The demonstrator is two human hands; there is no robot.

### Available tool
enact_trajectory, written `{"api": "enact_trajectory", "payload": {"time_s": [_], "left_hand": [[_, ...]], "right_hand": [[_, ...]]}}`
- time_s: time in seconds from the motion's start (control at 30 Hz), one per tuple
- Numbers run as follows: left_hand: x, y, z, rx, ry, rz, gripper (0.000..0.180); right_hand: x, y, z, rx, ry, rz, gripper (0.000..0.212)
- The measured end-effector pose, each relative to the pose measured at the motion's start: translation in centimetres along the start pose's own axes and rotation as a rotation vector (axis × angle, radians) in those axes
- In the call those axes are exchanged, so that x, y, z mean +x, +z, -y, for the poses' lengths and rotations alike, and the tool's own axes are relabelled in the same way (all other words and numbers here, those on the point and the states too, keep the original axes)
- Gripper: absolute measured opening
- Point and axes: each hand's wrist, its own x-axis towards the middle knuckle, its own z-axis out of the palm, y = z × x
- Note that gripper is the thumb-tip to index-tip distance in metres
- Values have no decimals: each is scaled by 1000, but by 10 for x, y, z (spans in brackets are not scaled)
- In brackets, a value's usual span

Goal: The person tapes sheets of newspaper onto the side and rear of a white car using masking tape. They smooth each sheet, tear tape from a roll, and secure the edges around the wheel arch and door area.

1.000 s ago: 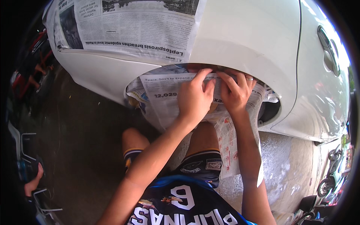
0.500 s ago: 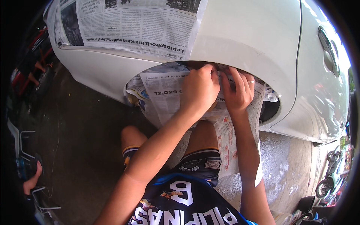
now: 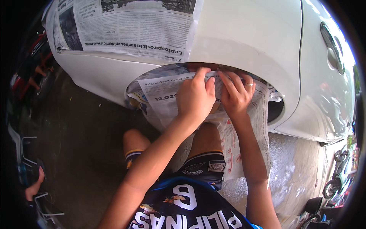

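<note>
A newspaper sheet (image 3: 158, 86) hangs in the front wheel arch of a white car (image 3: 244, 34) and drapes down toward my legs. My left hand (image 3: 195, 98) is at the sheet's upper edge, its fingers curled and its index finger on the paper just under the arch lip. Close on its right, my right hand (image 3: 237, 95), with a ring on one finger, has bent fingertips gripping the same edge. The fingertips are partly lost in the shade of the arch. Most of the wheel behind is hidden by paper.
Another newspaper sheet (image 3: 133, 32) covers the fender at the upper left. The car's door handle (image 3: 332, 53) is at the far right. Motorcycles (image 3: 333, 185) stand at the lower right. Metal chair frames (image 3: 42, 198) and another person's foot (image 3: 36, 183) show at the left edge.
Both hands have come slightly down and out from under the arch lip, the left one also shifting left. The sheet's upper edge is more exposed. The view has shifted a little.
</note>
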Motion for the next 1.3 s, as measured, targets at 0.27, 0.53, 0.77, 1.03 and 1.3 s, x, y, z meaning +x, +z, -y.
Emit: {"api": "enact_trajectory", "payload": {"time_s": [0.27, 0.53, 0.77, 1.03, 1.3], "left_hand": [[-15, -16, 23, -263, 10, 35, 16], [-40, -37, 22, -652, -96, 260, 31], [-62, -46, 11, -703, -39, 295, 36], [-64, -22, -7, -600, 251, 397, 29], [-67, 26, -47, -639, 273, 624, 32]], "right_hand": [[-5, 3, 4, -61, 5, 5, 39], [3, -11, 18, 36, 18, -33, 42], [-8, -80, 31, 377, 142, 156, 46], [-34, -173, -41, 175, 164, 567, 23], [-69, -173, -113, -286, 197, 228, 31]]}}
